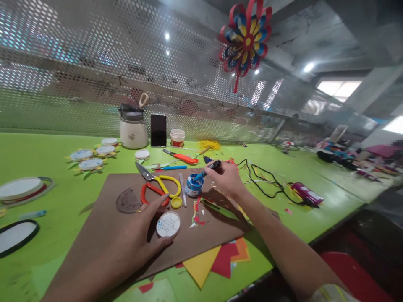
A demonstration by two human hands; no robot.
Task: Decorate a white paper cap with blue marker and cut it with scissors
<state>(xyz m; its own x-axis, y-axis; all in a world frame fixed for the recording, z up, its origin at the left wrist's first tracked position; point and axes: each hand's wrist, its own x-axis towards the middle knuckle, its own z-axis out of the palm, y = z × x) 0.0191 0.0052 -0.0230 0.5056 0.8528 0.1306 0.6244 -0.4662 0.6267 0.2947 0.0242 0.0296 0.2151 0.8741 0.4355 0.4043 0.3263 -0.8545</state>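
My left hand (pixel 141 230) curls around a small round white disc (pixel 168 225) drawn with a hexagon pattern and a few blue marks at its left. The thumb touches the disc's lower edge and the other fingers curve behind its left side. Between the fingers of my right hand (pixel 227 179) is a paintbrush (pixel 206 170) with a dark upper handle, its lower end inside a small jar of blue paint (pixel 194 187). Beside the jar lie a white pen (pixel 182 191), a yellow cap (pixel 176 203) and scissors (pixel 163 184) with red and yellow handles.
A brown board (pixel 126 247) lies under both hands, with a protractor (pixel 128 200) and paper scraps on it. Behind are an orange utility knife (pixel 185 158), a phone (pixel 158 131) and a white pot (pixel 134 132). A glue gun (pixel 305 193) with its cord lies right.
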